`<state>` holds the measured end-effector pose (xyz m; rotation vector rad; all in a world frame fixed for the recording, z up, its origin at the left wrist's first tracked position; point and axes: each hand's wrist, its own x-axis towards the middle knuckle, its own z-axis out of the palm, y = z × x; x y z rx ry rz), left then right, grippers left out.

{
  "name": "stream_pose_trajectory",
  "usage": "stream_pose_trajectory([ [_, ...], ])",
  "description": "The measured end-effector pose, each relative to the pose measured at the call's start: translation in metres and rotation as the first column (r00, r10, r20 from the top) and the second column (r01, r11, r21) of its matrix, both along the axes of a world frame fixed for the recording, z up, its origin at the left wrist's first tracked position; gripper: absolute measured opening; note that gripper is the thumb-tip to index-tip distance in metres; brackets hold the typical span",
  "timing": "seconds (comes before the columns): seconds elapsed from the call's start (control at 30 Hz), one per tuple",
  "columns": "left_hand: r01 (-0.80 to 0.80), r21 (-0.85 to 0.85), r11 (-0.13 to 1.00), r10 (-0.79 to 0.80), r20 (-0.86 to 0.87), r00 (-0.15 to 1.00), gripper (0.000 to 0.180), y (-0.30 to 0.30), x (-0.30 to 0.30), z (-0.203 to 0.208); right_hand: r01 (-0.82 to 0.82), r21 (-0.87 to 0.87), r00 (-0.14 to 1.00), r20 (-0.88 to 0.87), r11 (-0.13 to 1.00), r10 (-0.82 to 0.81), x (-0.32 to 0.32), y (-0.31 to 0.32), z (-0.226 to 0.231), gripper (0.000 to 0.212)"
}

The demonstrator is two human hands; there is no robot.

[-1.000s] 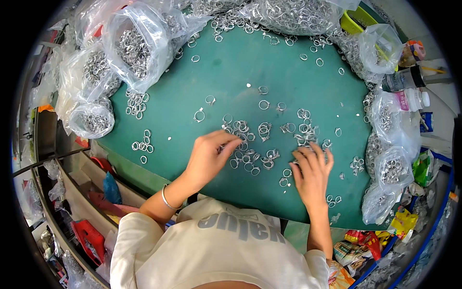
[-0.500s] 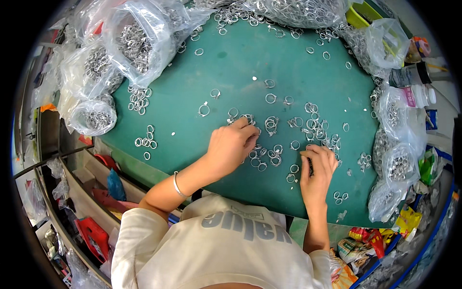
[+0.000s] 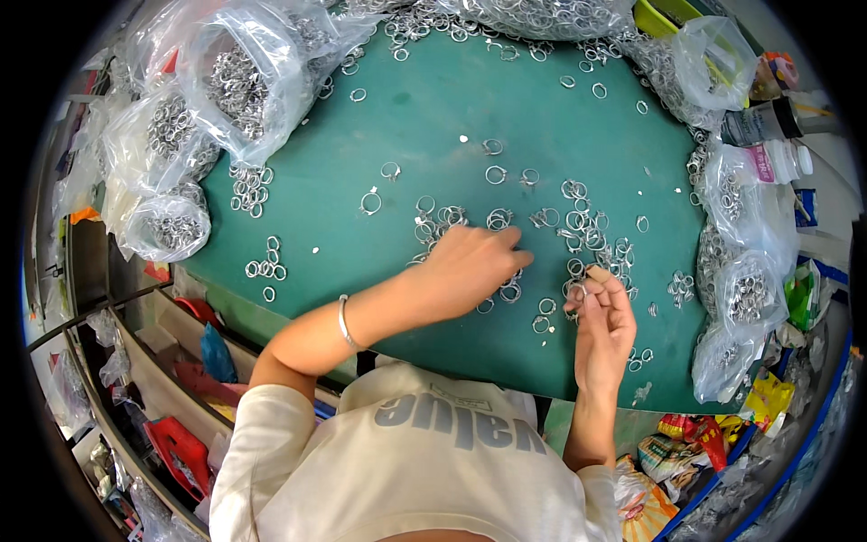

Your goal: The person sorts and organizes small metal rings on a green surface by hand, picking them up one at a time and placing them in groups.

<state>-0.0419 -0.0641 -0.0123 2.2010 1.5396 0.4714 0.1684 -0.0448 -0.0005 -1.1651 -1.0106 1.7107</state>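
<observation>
My left hand (image 3: pixel 470 268) is over small silver-coloured metal rings in the middle of the green tabletop, fingers bent together and palm down. Whatever its fingertips may hold is hidden. On the right, my right hand (image 3: pixel 602 327) is turned partly palm up, with thumb and fingers pinched on a ring. Just beyond it lies a loose heap of rings (image 3: pixel 591 237). Between the hands are a pair of rings (image 3: pixel 542 314). Past my left hand sits another ring cluster (image 3: pixel 442 219), and a few single rings (image 3: pixel 496 174) lie farther off.
Clear plastic bags full of rings (image 3: pixel 244 86) crowd the far left of the green table (image 3: pixel 388 117). More bags (image 3: pixel 750 294) line the right edge, with a white bottle (image 3: pixel 784 163) beside them. A yellow-green basket (image 3: pixel 664 16) stands far right; open drawers (image 3: pixel 172 339) sit at left.
My left hand has moved right across the rings. My right hand has turned palm up, and a ring now shows at its fingertips. The whole view has shifted slightly.
</observation>
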Motion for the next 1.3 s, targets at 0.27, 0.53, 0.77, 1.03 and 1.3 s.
stream_pose_trajectory([
  [0.27, -0.077, -0.277, 0.958, 0.24, 0.62, 0.747, 0.008, 0.009, -0.007, -0.004, -0.129, -0.168, 0.975, -0.203, 0.977, 0.094, 0.035, -0.008, -0.006, 0.009],
  [0.53, 0.507, -0.804, 0.311, 0.949, 0.286, -0.129, 0.022, -0.058, 0.006, 0.012, -0.294, 0.321, 0.937, 0.283, 0.9, 0.205, 0.012, -0.028, 0.006, 0.021],
  [0.77, 0.678, -0.721, 0.146, 0.986, 0.046, -0.163, 0.036, -0.062, 0.04, 0.007, -0.678, 0.634, 0.735, 0.563, 0.373, 0.379, -0.02, -0.033, 0.015, 0.024],
  [1.03, 0.819, -0.513, 0.258, 0.966, 0.118, -0.23, 0.06, -0.082, 0.023, -0.01, -0.725, 0.463, 0.455, 0.878, 0.51, -0.151, 0.01, -0.011, -0.006, 0.029],
  [1.3, 0.727, -0.661, 0.184, 0.979, 0.188, -0.077, 0.045, -0.093, 0.031, -0.012, -0.328, 0.45, 0.827, 0.562, 0.831, 0.022, 0.0, -0.031, 0.006, 0.021],
])
